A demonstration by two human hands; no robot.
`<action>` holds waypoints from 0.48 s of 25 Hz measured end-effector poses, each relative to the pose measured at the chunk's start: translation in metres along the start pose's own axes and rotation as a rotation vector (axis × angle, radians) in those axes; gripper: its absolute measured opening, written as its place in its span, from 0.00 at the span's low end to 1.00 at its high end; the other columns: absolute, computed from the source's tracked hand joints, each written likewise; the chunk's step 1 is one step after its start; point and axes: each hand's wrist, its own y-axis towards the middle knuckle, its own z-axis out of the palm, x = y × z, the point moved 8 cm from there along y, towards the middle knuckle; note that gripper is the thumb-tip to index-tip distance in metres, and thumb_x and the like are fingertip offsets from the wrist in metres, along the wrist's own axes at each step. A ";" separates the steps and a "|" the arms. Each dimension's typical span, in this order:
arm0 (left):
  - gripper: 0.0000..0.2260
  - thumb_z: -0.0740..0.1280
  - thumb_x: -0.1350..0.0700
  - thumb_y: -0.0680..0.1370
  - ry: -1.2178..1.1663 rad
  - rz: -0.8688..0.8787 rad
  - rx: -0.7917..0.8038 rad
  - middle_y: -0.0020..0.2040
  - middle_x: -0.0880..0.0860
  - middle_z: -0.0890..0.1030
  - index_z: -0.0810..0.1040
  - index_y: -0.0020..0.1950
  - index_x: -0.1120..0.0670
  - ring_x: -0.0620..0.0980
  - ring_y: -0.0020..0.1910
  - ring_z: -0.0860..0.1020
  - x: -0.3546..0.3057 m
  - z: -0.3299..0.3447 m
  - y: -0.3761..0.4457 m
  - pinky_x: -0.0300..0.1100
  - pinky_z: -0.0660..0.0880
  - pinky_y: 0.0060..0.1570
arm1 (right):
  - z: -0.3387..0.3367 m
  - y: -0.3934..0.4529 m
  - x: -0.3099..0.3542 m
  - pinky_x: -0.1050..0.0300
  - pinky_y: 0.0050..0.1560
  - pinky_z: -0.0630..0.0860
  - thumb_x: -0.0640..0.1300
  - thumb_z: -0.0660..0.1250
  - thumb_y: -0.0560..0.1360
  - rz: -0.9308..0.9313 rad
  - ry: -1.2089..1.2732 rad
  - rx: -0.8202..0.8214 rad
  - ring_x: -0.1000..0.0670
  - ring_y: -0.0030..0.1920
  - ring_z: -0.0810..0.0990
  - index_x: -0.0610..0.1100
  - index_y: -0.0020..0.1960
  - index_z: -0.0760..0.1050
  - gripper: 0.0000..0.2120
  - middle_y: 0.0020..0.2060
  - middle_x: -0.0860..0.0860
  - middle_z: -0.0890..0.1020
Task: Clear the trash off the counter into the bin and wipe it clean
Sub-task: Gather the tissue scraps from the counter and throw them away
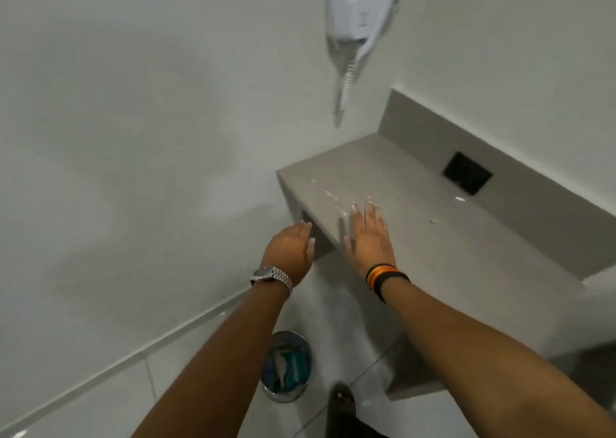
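- Right hand: flat, fingers spread, on the counter, sweeping white crumbs leftward.
- Left hand: open, cupped below the near-left edge as a catcher.
- Bin: on the floor below.

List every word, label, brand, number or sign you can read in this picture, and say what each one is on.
No text here can be read.
White wall-mounted hair dryer: a small grey mark on its body, too blurred to read.
Silver metal wristwatch on the left wrist: dial too small to read.
Black square wall plate above the grey stone counter: no legible marking.
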 end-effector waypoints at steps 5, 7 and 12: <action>0.12 0.57 0.53 0.80 -0.022 0.118 0.128 0.47 0.57 0.83 0.78 0.48 0.56 0.59 0.48 0.80 -0.086 0.035 0.073 0.50 0.79 0.42 | -0.039 0.045 -0.126 0.44 0.73 0.65 0.42 0.61 0.79 0.231 -0.012 -0.066 0.39 0.76 0.60 0.44 0.74 0.64 0.24 0.77 0.40 0.60; 0.12 0.58 0.54 0.80 -0.039 0.171 0.173 0.47 0.58 0.83 0.79 0.49 0.57 0.60 0.49 0.80 -0.119 0.064 0.107 0.50 0.78 0.44 | -0.042 0.065 -0.182 0.44 0.71 0.68 0.40 0.60 0.79 0.322 -0.005 -0.068 0.40 0.75 0.62 0.43 0.74 0.63 0.24 0.76 0.40 0.62; 0.12 0.60 0.54 0.80 0.031 0.297 0.282 0.49 0.58 0.83 0.82 0.52 0.57 0.62 0.49 0.81 -0.201 0.152 0.205 0.49 0.77 0.43 | -0.031 0.136 -0.311 0.44 0.66 0.72 0.30 0.61 0.75 0.445 -0.049 0.008 0.38 0.71 0.67 0.42 0.74 0.64 0.28 0.74 0.40 0.64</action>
